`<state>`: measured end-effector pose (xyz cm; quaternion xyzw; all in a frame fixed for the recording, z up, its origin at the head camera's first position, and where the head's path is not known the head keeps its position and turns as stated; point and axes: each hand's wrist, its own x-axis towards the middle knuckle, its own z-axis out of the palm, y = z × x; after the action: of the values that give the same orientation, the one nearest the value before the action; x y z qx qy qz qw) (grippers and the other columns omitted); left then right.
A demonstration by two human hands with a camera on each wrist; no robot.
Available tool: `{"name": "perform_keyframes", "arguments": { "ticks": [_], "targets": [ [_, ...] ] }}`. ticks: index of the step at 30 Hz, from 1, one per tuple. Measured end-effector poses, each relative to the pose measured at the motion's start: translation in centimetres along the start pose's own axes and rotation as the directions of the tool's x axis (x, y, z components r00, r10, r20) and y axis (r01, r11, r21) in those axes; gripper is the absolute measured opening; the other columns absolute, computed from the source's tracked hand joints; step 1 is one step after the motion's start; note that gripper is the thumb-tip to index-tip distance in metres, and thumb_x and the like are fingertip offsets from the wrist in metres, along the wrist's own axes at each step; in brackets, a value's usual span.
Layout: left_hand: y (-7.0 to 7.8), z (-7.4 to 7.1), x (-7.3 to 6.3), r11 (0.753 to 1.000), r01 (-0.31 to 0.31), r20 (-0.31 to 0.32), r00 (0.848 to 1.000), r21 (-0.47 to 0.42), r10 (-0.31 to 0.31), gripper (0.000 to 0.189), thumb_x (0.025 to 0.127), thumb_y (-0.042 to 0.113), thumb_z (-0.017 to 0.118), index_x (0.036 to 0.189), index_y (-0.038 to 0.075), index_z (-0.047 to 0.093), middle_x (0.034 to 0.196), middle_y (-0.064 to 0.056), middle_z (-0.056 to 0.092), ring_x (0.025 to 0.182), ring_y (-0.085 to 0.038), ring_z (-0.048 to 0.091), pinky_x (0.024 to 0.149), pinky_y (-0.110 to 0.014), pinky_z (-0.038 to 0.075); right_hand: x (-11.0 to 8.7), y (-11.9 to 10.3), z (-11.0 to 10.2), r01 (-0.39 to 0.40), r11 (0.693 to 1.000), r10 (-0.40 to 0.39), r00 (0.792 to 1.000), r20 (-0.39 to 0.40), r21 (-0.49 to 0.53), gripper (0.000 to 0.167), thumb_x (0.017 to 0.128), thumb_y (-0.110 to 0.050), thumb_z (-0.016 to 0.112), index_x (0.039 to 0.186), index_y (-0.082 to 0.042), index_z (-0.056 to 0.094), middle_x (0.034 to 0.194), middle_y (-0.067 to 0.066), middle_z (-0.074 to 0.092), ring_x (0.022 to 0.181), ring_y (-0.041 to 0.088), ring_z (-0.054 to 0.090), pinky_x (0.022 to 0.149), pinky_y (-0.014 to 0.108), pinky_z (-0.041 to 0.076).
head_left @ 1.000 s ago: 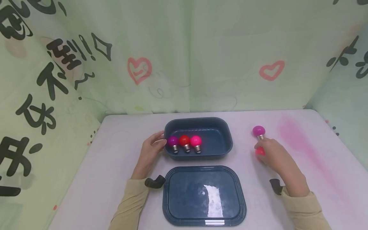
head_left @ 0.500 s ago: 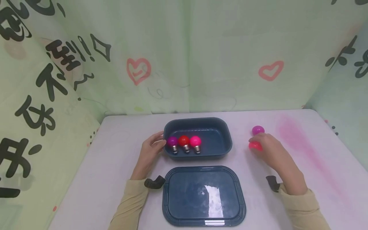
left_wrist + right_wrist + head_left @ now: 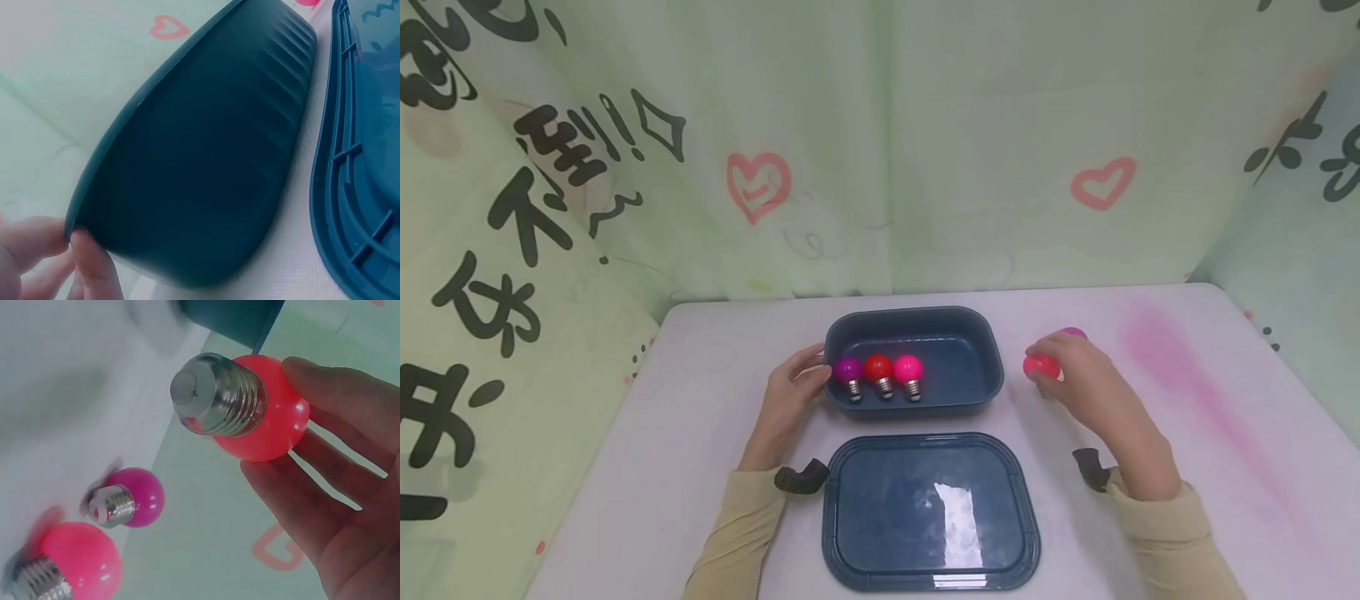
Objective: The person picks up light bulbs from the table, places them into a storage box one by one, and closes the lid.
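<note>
My left hand [image 3: 790,400] pinches the left rim of a dark blue rectangular box [image 3: 964,367]; in the left wrist view, thumb and fingers [image 3: 94,265] meet at its edge. Inside the box, a purple bulb [image 3: 848,369], a red bulb [image 3: 878,367] and a pink bulb [image 3: 908,368] lie in a row, metal bases toward me. Right of the box, my right hand [image 3: 1093,387] grips a coral-red light bulb [image 3: 269,419] by its globe, raised off the table. Behind that hand, a purple bulb [image 3: 145,497] and another pinkish-red bulb [image 3: 87,559] lie on the table, mostly hidden in the head view.
A dark blue lid [image 3: 895,508] lies flat in front of the box. The white table [image 3: 700,417] has a pink smear [image 3: 1180,367] at right. Green cloth [image 3: 940,208] with drawn hearts and black lettering stands behind and at the sides.
My right hand has lifted the coral-red bulb and carried it left toward the box. The purple bulb behind it has become mostly covered. My left hand stays at the box rim.
</note>
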<state>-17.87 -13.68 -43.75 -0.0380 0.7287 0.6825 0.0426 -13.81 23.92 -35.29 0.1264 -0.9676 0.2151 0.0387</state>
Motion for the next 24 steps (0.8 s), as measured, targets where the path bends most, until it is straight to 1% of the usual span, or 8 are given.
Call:
{"name": "perform_keyframes", "arguments": {
  "ticks": [2,4,7,11,17,24],
  "targets": [
    [0.0,0.0,0.0,1.000,0.000,0.000,1.000,0.001,0.000,0.047,0.092,0.011,0.067,0.138,0.011,0.057,0.132,-0.015,0.060,0.111,-0.018,0.061,0.083,-0.023,0.053,0.2,-0.3,0.0,-0.002,1.000,0.002,1.000,0.001,0.007,0.032,0.082,-0.002,0.077,0.112,0.004,0.068,0.111,0.024,0.066,0.107,0.042,0.059,0.091,0.058,0.051],
    [0.0,0.0,0.0,1.000,0.001,-0.002,1.000,0.000,-0.001,0.047,0.092,0.011,0.068,0.138,0.011,0.057,0.131,-0.015,0.060,0.111,-0.018,0.062,0.083,-0.023,0.053,0.3,-0.6,0.0,0.011,1.000,-0.011,1.000,-0.010,0.010,0.031,0.083,-0.003,0.077,0.112,0.004,0.068,0.111,0.024,0.066,0.106,0.042,0.060,0.089,0.057,0.052],
    [0.0,0.0,0.0,1.000,0.003,-0.002,1.000,-0.005,-0.003,0.047,0.092,0.011,0.067,0.138,0.010,0.057,0.131,-0.015,0.060,0.110,-0.017,0.062,0.082,-0.023,0.053,0.5,-1.0,0.1,0.035,0.999,-0.035,0.999,-0.030,0.007,0.033,0.082,-0.002,0.077,0.113,0.003,0.068,0.111,0.023,0.066,0.105,0.041,0.061,0.087,0.056,0.053],
    [0.0,0.0,0.0,1.000,0.001,-0.005,1.000,-0.006,-0.001,0.047,0.092,0.011,0.067,0.138,0.010,0.057,0.131,-0.016,0.060,0.110,-0.016,0.062,0.081,-0.022,0.053,0.8,-1.6,0.2,0.060,0.998,-0.060,0.997,-0.046,0.006,0.035,0.081,-0.001,0.078,0.114,0.003,0.068,0.112,0.023,0.066,0.107,0.041,0.061,0.088,0.055,0.053],
    [0.0,0.0,0.0,1.000,-0.002,-0.002,1.000,-0.004,0.002,0.047,0.092,0.013,0.068,0.138,0.011,0.057,0.132,-0.015,0.060,0.112,-0.018,0.061,0.083,-0.024,0.052,1.2,-2.5,0.1,0.065,0.998,-0.063,0.997,-0.047,0.025,0.037,0.081,-0.004,0.080,0.116,0.001,0.068,0.113,0.021,0.066,0.108,0.039,0.061,0.089,0.054,0.053],
    [-0.1,-0.1,0.0,1.000,-0.001,0.003,1.000,-0.004,0.001,0.047,0.092,0.012,0.068,0.138,0.011,0.057,0.132,-0.015,0.060,0.111,-0.018,0.061,0.084,-0.024,0.053,1.6,-3.4,0.2,0.038,0.998,-0.036,0.998,-0.049,0.042,0.038,0.083,-0.006,0.078,0.118,0.001,0.067,0.117,0.021,0.065,0.112,0.041,0.058,0.091,0.056,0.052]
  ]
}}
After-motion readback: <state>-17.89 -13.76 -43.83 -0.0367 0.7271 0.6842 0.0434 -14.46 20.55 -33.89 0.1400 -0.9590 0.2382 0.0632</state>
